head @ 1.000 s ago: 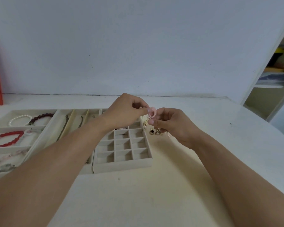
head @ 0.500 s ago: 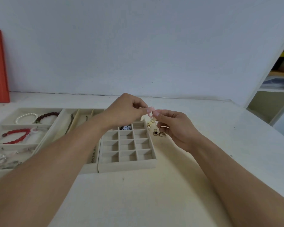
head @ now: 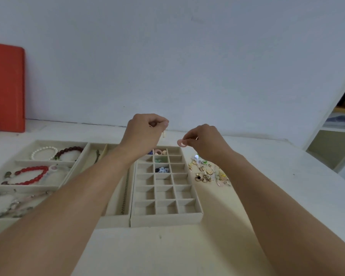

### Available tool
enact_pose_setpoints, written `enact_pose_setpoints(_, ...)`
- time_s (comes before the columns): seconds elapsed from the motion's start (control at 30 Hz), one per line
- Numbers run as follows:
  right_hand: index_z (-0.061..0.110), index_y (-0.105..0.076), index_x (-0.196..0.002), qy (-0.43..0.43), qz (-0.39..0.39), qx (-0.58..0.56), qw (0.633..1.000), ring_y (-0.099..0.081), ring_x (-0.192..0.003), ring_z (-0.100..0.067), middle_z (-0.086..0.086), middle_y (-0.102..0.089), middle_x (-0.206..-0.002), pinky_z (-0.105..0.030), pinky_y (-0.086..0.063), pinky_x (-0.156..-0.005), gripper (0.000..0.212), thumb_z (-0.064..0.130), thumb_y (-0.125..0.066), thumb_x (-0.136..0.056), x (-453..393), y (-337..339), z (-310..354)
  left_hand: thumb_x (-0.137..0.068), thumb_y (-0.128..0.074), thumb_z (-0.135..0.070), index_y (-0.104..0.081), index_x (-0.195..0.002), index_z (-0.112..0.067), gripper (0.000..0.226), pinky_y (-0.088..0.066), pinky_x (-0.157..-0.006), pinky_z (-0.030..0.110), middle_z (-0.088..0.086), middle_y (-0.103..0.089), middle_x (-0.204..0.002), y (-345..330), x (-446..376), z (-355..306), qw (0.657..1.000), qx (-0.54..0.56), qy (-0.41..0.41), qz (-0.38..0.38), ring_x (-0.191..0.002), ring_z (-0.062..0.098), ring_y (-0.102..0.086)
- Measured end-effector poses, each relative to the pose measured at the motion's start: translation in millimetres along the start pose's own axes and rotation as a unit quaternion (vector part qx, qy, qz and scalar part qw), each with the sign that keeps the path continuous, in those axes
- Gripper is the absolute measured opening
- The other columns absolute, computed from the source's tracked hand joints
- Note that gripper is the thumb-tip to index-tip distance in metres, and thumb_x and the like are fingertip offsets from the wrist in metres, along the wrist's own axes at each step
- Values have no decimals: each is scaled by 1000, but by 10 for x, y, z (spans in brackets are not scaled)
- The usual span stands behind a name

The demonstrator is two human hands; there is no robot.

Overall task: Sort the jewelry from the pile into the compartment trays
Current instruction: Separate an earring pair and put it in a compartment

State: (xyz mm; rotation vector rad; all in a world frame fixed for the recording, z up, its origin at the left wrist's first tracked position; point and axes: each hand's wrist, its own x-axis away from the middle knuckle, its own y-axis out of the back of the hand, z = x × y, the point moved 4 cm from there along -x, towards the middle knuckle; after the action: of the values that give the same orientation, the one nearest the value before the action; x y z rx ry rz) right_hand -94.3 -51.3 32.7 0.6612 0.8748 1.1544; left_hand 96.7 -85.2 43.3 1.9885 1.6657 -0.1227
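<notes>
The left hand is raised above the far end of the beige felt tray with many small square compartments, and its curled fingers pinch a small pale earring piece that hangs below the fingertips. The right hand is raised to the right of it, apart from the left hand, and it pinches a flat pink ring-shaped earring between thumb and fingers. A thin gold hook shows near this hand's fingers.

The pile of mixed small jewelry, mostly gold pieces, lies on the white tabletop just to the right of the small-compartment tray. Some far compartments of this tray hold small colourful pieces; the near ones show nothing.

To the left stands a beige tray with long narrow compartments, with a chain in it. Further left, a beige tray with wide compartments holds a white pearl bracelet, a dark red bead bracelet and a bright red bead bracelet.
</notes>
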Motion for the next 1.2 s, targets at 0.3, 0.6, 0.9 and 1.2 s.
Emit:
enact_pose_setpoints(0.3, 13, -76, -95, 51, 90, 258, 961, -67, -83, -24, -6, -71, -92, -37, -57, -78, 13, 25, -74, -90, -418, -444, 186, -95, -67, -22, -78, -100, -22, 13, -46, -78, 15, -14, -72, -88, 113, -81, 9, 999, 23, -2, -48, -85, 4, -65)
enact_pose_setpoints(0.6, 26, -80, -83, 79, 112, 199, 970, -69, -80, -23, -1, -74, -83, -40, -59, -79, 9, 22, -73, -87, -440, -528, 52, -93, -68, -22, -78, -96, -24, 10, -44, -73, 14, -15, -69, -79, 68, -46, 93, 999, 0, 21, -31, -77, 1, -62)
enact_pose_setpoints(0.9, 26, -78, -85, 86, 99, 149, 980, -66, -60, -18, 5, -74, -87, -28, -52, -58, 16, 10, -74, -84, -333, -381, 85, -95, -65, -21, -79, -101, -22, 15, -46, -77, 15, -15, -69, -83, 22, -37, 116, 999, -4, 25, -24, -77, 0, -62)
enact_pose_setpoints(1.2, 25, -78, -87, 59, 59, 187, 979, -68, -79, -21, 0, -71, -87, -36, -59, -75, 22, 8, -65, -86, -318, -319, 56, -98, -53, -12, -77, -107, -24, 28, -47, -66, 19, -5, -73, -102, -15, -47, 159, 999, 3, 49, -4, -77, 18, -62)
